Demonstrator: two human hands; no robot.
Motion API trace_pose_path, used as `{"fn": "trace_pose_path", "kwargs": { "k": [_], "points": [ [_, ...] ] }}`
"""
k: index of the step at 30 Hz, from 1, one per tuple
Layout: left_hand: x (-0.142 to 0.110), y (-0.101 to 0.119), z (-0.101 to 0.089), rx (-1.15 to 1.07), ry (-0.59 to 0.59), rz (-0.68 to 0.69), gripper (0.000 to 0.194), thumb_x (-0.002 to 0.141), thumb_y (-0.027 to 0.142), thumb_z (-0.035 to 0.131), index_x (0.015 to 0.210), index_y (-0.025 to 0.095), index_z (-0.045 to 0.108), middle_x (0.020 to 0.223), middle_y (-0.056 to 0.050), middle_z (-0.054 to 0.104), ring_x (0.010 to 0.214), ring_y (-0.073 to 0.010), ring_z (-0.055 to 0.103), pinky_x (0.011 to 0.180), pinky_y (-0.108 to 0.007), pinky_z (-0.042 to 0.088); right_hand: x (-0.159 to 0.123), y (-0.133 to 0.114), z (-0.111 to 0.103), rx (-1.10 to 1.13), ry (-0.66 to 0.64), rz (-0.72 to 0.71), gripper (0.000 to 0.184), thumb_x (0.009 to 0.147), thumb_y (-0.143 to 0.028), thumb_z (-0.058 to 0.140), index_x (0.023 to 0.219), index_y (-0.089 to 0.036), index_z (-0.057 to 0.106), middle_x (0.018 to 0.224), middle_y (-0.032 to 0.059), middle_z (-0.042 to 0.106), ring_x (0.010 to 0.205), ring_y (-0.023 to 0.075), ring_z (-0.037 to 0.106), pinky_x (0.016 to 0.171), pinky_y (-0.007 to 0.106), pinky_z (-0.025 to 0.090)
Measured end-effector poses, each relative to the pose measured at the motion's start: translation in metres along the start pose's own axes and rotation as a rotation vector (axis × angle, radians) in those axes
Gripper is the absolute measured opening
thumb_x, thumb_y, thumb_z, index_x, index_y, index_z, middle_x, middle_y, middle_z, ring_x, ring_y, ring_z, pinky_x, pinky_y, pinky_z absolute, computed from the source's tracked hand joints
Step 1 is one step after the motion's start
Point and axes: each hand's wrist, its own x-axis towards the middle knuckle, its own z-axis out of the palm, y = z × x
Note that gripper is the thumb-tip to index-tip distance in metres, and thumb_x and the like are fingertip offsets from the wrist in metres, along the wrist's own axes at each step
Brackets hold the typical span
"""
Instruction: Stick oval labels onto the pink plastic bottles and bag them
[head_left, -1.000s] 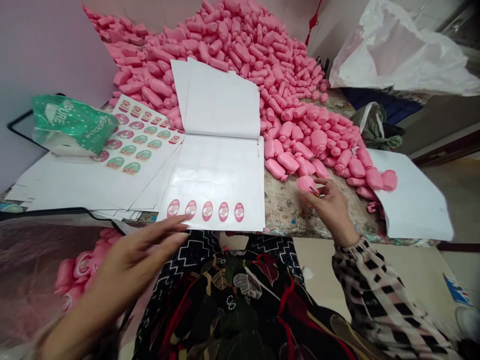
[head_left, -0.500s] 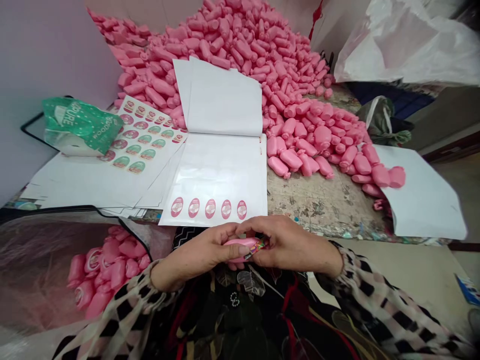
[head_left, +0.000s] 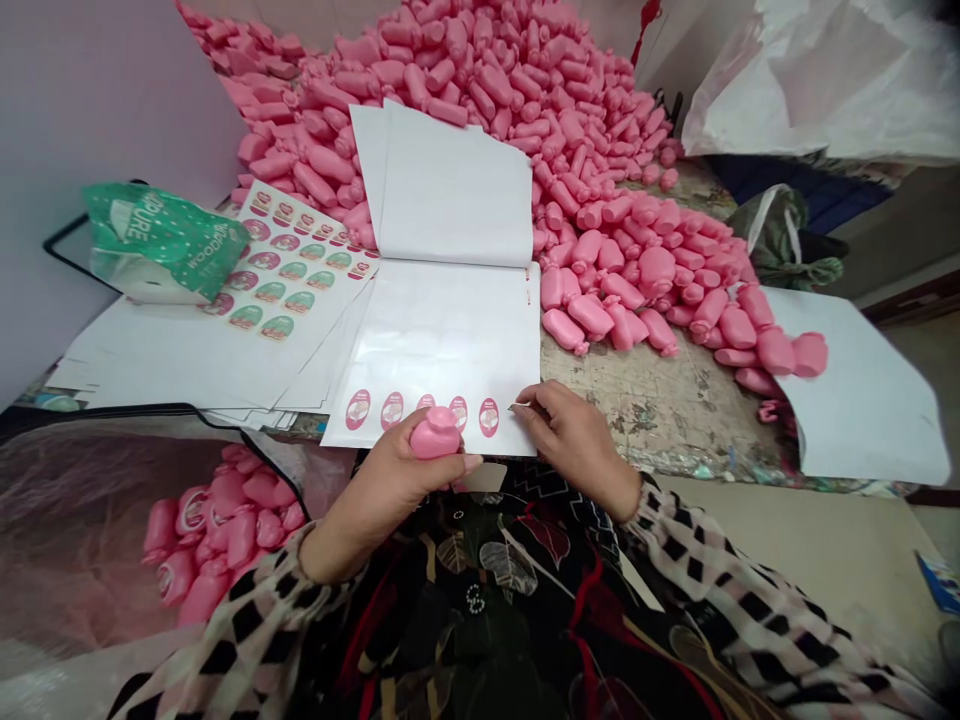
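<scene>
My left hand [head_left: 390,492] is wrapped round a small pink plastic bottle [head_left: 435,436], its narrow neck pointing up and away from me. The bottle hangs over the near edge of a white sticker sheet [head_left: 450,330] and partly covers its row of oval pink stickers [head_left: 488,417]. At the sheet's lower right edge, my right hand [head_left: 576,440] has thumb and forefinger pinched together. A small pale and dark bit shows at those fingertips, too small to name. The rightmost sticker lies flat just left of them.
A large heap of pink bottles [head_left: 480,80] fills the back of the worktable [head_left: 600,395]. Left lie more sticker sheets [head_left: 289,270] under a green plastic bag [head_left: 165,240]. A clear bag [head_left: 67,530] at lower left holds labelled bottles. A white sheet [head_left: 862,400] overhangs at right.
My right hand has let go of the bottle and moved up and right to the sheet's edge. The left hand has turned the bottle neck-up and shifted it left.
</scene>
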Motion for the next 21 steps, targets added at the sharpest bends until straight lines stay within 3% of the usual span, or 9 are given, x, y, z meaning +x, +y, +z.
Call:
{"fn": "trace_pose_path", "kwargs": {
  "k": [2,4,7,13,21],
  "points": [
    [0.001,0.0,0.002,0.355,0.065,0.188,0.02,0.074,0.032,0.068,0.088,0.019,0.063,0.084,-0.001,0.065,0.081,-0.018,0.061,0.075,-0.032,0.048,0.001,-0.003,0.006,-0.09,0.009,-0.011,0.018,0.093,-0.031,0.046,0.092,-0.021,0.061,0.089,0.0027,0.061,0.084,0.0166,0.057,0.07,0.028,0.038],
    [0.002,-0.003,0.005,0.674,0.03,0.344,0.029,0.081,0.033,0.061,0.108,0.023,0.062,0.112,-0.004,0.063,0.108,-0.0225,0.057,0.092,-0.039,0.044,0.003,-0.005,0.008,-0.165,0.019,-0.024,0.019,0.093,-0.031,0.045,0.091,-0.021,0.061,0.09,0.003,0.06,0.083,0.0162,0.056,0.067,0.028,0.037],
    [0.002,-0.01,0.009,0.995,-0.047,0.413,0.045,0.086,0.035,0.054,0.131,0.028,0.049,0.144,-0.008,0.04,0.128,-0.0268,0.043,0.099,-0.044,0.041,0.006,-0.006,0.01,-0.24,0.019,-0.038,0.021,0.094,-0.031,0.043,0.092,-0.021,0.062,0.091,0.0032,0.059,0.082,0.0159,0.056,0.065,0.028,0.035],
    [-0.002,-0.015,0.017,1.301,-0.07,0.367,0.053,0.086,0.028,0.053,0.138,0.034,0.04,0.153,-0.015,0.02,0.103,-0.0306,0.062,0.08,-0.046,0.051,0.01,-0.006,0.008,-0.291,-0.03,-0.078,0.023,0.094,-0.032,0.043,0.09,-0.021,0.062,0.089,0.0032,0.059,0.082,0.0156,0.055,0.064,0.028,0.033],
    [-0.003,-0.023,0.024,1.388,-0.029,0.357,0.056,0.088,0.03,0.051,0.14,0.044,0.033,0.154,-0.016,0.014,0.089,-0.0262,0.066,0.072,-0.041,0.052,0.012,-0.006,0.003,-0.306,-0.064,-0.101,0.023,0.094,-0.031,0.044,0.089,-0.021,0.063,0.089,0.0035,0.06,0.081,0.0153,0.055,0.062,0.027,0.031]
  ]
}}
